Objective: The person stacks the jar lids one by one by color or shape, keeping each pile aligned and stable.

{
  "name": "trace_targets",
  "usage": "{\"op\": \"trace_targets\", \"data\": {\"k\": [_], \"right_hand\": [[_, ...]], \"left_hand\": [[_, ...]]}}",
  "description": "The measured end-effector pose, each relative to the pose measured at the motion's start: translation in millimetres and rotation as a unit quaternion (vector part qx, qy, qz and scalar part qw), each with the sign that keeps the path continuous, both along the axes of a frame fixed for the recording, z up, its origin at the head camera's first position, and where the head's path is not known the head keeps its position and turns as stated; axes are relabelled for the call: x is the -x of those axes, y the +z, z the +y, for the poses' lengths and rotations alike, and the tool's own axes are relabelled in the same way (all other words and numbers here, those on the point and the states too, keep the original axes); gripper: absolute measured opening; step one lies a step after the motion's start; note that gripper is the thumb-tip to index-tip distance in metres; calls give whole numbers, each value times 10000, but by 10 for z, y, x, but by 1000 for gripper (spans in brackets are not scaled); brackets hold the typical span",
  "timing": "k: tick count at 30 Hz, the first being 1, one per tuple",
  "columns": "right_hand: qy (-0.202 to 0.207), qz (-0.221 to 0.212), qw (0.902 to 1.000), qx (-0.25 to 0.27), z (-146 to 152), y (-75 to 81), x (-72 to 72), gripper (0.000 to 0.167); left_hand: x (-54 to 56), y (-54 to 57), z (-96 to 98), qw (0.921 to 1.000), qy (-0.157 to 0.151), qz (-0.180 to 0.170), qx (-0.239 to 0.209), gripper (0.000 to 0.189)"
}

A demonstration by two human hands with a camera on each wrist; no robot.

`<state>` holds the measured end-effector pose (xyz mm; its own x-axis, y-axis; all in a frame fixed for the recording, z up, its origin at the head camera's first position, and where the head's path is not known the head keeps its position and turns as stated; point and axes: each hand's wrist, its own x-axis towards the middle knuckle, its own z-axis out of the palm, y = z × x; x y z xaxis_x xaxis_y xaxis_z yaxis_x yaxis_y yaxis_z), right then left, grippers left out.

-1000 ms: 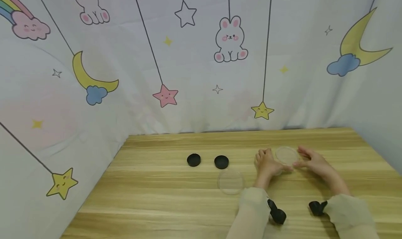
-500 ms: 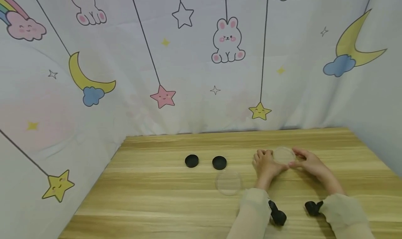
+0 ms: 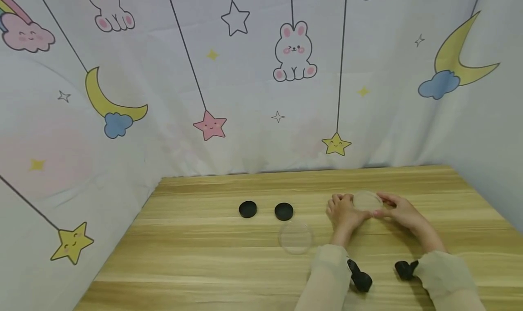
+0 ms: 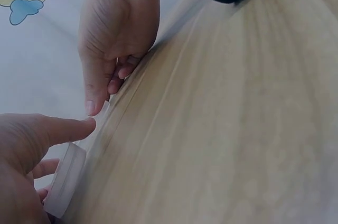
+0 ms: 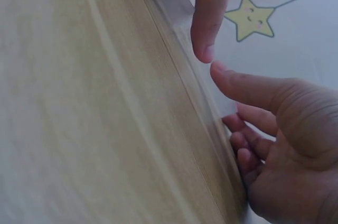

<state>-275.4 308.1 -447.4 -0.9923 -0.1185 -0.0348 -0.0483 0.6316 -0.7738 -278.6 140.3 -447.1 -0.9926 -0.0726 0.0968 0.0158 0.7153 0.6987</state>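
Observation:
In the head view, a clear round lid-like disc sits between the two hands near the back right of the table. My right hand holds its right rim, fingers on the far side and thumb on the near side. My left hand is at its left edge. The left wrist view shows the left thumb and fingers gripping a frosted, short-walled piece close over the wood, mostly hidden by the hand in the head view. Both thumb tips meet at the disc's near side.
Two black shallow round caps lie left of the hands. Just in front of them lies another clear disc. A printed cloth hangs behind the wooden table. Each wrist wears a black camera.
The right hand has drawn the clear disc slightly left, up against the left hand, and the thumbs have come together. The whole view has shifted a little. The caps and other disc stay put.

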Motion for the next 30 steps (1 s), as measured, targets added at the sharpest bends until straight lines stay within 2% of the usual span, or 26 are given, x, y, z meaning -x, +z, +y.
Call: {"op": "trace_targets", "data": {"k": [5, 11, 22, 27, 30], "right_hand": [[15, 37, 10000, -13, -21, 7, -5, 76], [19, 65, 10000, -43, -39, 28, -7, 74], [-23, -329, 9994, 116, -29, 104, -15, 79], [-60, -262, 9995, 144, -45, 114, -11, 78], [-74, -196, 9995, 217, -62, 133, -19, 77]], "left_hand": [[9, 7, -28, 9995, -57, -93, -284, 65], [31, 14, -66, 9988, -120, -233, -420, 61], [30, 33, -97, 9932, -244, -242, -1115, 59], [23, 36, -117, 9876, -308, -235, -1521, 57], [14, 45, -126, 9806, -285, -251, -1923, 56]]}}
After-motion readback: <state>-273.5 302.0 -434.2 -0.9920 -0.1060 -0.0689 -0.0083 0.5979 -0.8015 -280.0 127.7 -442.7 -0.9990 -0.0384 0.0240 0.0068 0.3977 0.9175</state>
